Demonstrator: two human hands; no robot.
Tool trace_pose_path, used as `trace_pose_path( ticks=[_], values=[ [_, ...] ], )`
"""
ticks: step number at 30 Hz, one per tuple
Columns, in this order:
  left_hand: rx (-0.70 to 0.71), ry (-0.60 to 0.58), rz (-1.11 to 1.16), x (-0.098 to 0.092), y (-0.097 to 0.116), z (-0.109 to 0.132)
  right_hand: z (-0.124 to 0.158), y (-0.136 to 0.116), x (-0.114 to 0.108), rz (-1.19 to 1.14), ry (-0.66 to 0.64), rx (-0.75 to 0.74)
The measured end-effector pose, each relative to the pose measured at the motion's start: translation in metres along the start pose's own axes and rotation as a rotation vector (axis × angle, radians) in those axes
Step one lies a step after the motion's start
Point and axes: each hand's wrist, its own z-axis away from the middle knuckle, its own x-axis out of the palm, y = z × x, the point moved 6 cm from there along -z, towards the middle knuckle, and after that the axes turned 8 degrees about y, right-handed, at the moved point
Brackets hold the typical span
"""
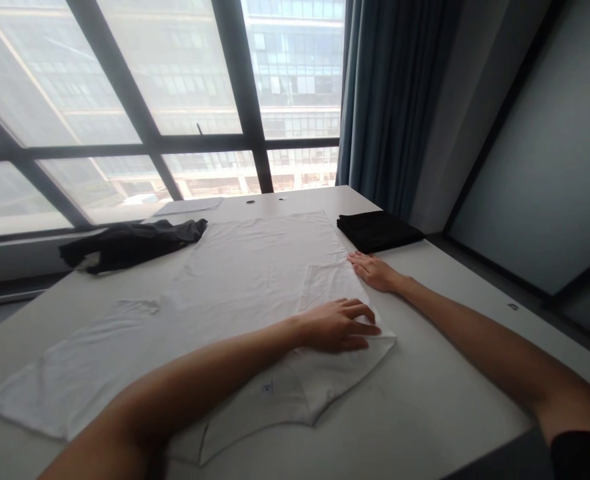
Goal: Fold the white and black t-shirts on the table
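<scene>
A white T-shirt [255, 260] lies spread on the white table, its neck end toward me and one sleeve stretched out at the left. Along its right side, a strip with the other sleeve is folded inward. My left hand [339, 325] reaches across the shirt and rests on this folded part, fingers bent and apart. Farther up the right edge, my right hand [375, 271] lies flat, its fingertips touching the fabric. Neither hand visibly grips the cloth. A small dark print shows inside the collar.
Beyond my right hand sits a folded black cloth [377, 230]. A crumpled dark garment [137, 243] lies at the left near the window. The white table [439, 387] has a small dark fitting [513, 307] at right. A blue curtain [392, 100] hangs behind.
</scene>
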Motion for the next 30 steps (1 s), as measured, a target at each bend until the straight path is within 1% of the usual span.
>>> trace_pose_path(
  ticks=[3, 7, 8, 10, 11, 13, 15, 17, 19, 23, 26, 30],
  values=[
    [0.017, -0.006, -0.037, 0.001, 0.005, -0.001, 0.001, 0.001, -0.001, 0.008, 0.046, 0.014],
    [0.046, 0.011, -0.004, 0.002, 0.011, -0.001, 0.002, 0.004, -0.006, -0.039, 0.181, 0.075],
    [0.053, 0.013, 0.017, 0.003, 0.013, -0.001, 0.003, 0.004, -0.008, -0.054, 0.222, 0.076],
    [0.066, -0.002, 0.067, 0.005, 0.017, 0.0, 0.002, -0.001, -0.01, -0.093, 0.272, 0.016],
    [0.071, -0.019, 0.091, 0.007, 0.019, 0.0, 0.002, -0.004, -0.01, -0.114, 0.27, -0.036],
    [0.07, -0.059, 0.127, 0.011, 0.021, 0.001, 0.001, -0.011, -0.006, -0.143, 0.22, -0.119],
    [0.05, -0.091, 0.141, 0.013, 0.021, 0.002, 0.0, -0.013, -0.003, -0.13, 0.17, -0.114],
    [0.026, -0.109, 0.144, 0.014, 0.02, 0.002, 0.0, -0.012, -0.002, -0.092, 0.15, -0.062],
    [0.032, -0.103, 0.149, 0.013, 0.02, 0.003, 0.0, -0.012, -0.002, -0.059, 0.14, -0.03],
    [0.079, -0.077, 0.163, 0.012, 0.022, 0.003, 0.001, -0.013, -0.003, -0.041, 0.125, -0.016],
    [0.071, -0.072, 0.167, 0.012, 0.021, 0.002, 0.0, -0.013, -0.003, -0.047, 0.122, -0.016],
    [0.085, 0.004, 0.138, 0.009, 0.018, -0.001, 0.0, -0.012, -0.002, -0.046, 0.118, -0.014]
  ],
)
